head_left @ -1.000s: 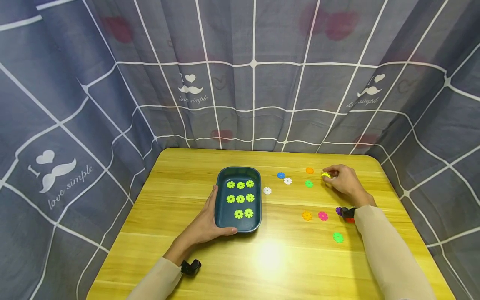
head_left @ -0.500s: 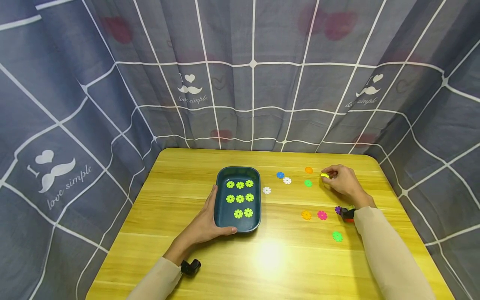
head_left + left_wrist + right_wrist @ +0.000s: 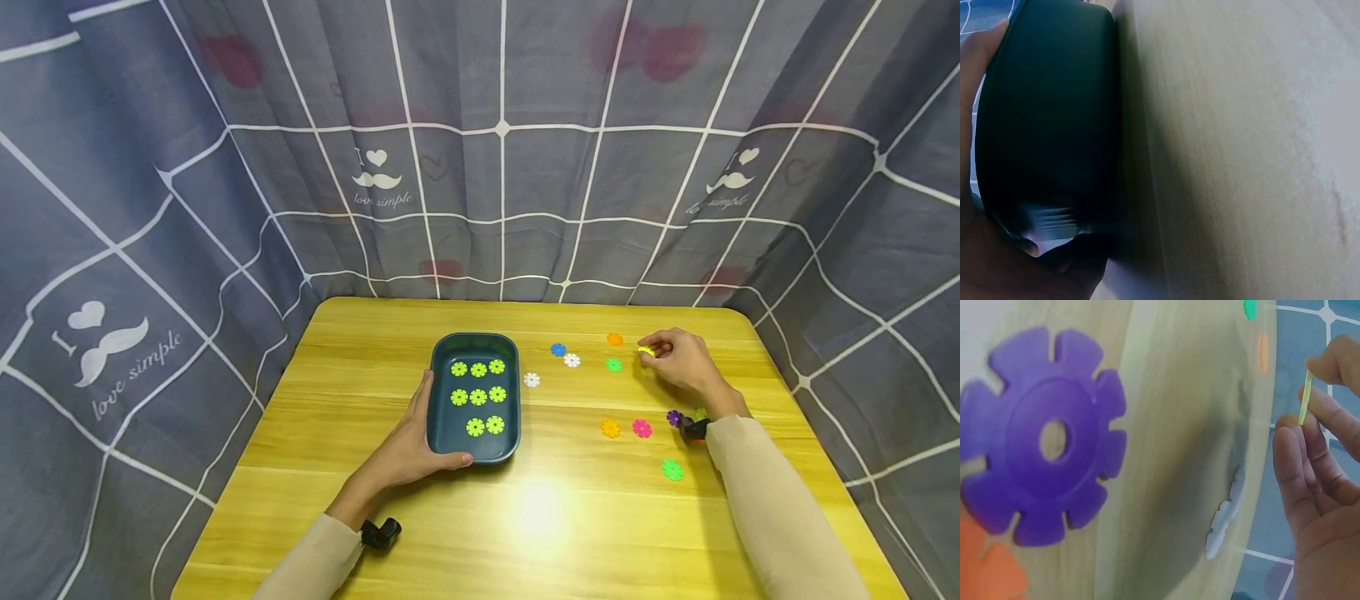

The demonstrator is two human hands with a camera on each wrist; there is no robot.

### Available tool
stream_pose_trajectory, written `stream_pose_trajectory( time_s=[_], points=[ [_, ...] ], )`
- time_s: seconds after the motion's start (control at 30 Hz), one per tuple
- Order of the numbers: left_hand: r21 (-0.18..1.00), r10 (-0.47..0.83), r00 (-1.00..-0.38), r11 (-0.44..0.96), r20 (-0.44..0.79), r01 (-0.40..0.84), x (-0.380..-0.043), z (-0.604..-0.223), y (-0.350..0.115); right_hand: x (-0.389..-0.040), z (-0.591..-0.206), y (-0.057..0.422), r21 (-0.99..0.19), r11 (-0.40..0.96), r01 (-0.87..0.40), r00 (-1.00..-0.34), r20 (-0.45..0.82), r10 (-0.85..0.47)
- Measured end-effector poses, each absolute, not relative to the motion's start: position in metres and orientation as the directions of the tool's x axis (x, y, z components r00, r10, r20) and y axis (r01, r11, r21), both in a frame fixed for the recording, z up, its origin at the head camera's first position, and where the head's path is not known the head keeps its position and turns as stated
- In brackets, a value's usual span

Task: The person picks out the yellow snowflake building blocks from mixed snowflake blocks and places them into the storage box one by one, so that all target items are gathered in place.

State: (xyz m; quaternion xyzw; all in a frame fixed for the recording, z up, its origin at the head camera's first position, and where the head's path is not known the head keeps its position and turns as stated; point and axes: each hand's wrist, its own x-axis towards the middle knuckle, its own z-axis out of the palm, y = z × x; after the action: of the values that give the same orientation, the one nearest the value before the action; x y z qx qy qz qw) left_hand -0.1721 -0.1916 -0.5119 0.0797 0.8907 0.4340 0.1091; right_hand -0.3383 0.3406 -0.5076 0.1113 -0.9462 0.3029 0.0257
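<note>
My left hand (image 3: pixel 401 446) grips the dark blue-green tray (image 3: pixel 448 437) at its near left corner, with the thumb along the near edge. On the tray floor lie several yellow-green snowflake discs (image 3: pixel 475 393). At the far right of the table, my right hand (image 3: pixel 688 367) pinches a yellow snowflake disc (image 3: pixel 646 351) between thumb and fingertips. Seen edge-on in the right wrist view, that disc (image 3: pixel 1305 397) is clear of the tabletop. The left wrist view shows the tray's dark outer wall (image 3: pixel 1047 112), its discs hidden.
Between tray and right hand lie blue (image 3: pixel 558 350), white (image 3: pixel 572 360), orange (image 3: pixel 615 339) and green (image 3: pixel 614 365) discs. Nearer are yellow-orange (image 3: pixel 611 428), pink (image 3: pixel 642 428), green (image 3: pixel 672 470) and purple (image 3: pixel 674 418) ones. A patterned grey curtain (image 3: pixel 465 208) surrounds the wooden table (image 3: pixel 337 333).
The head view has shifted very slightly. My right hand keeps the yellow disc pinched in almost the same place, and my left hand stays on the tray.
</note>
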Motion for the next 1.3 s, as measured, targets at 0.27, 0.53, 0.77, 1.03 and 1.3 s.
stream_pose_trajectory(
  time_s=[0.27, 0.53, 0.77, 1.03, 1.3],
  points=[
    [0.796, 0.233, -0.965, 0.603, -0.118, 0.048, -0.172, -0.513, -0.191, -0.334, -0.505, 0.337, -0.563, 0.791, -0.239, -0.971, 0.145, -0.189],
    [0.799, 0.231, -0.966, 0.599, -0.115, 0.048, -0.171, -0.514, -0.191, -0.331, -0.503, 0.333, -0.559, 0.789, -0.255, -0.967, 0.163, -0.197],
    [0.802, 0.232, -0.967, 0.595, -0.107, 0.054, -0.171, -0.513, -0.192, -0.327, -0.499, 0.328, -0.566, 0.765, -0.306, -0.951, 0.214, -0.222],
    [0.799, 0.234, -0.965, 0.599, -0.116, 0.05, -0.172, -0.513, -0.192, -0.322, -0.495, 0.321, -0.568, 0.751, -0.337, -0.941, 0.219, -0.256],
    [0.793, 0.235, -0.966, 0.607, -0.111, 0.057, -0.172, -0.513, -0.192, -0.32, -0.493, 0.315, -0.548, 0.747, -0.376, -0.926, 0.258, -0.277]
  ],
)
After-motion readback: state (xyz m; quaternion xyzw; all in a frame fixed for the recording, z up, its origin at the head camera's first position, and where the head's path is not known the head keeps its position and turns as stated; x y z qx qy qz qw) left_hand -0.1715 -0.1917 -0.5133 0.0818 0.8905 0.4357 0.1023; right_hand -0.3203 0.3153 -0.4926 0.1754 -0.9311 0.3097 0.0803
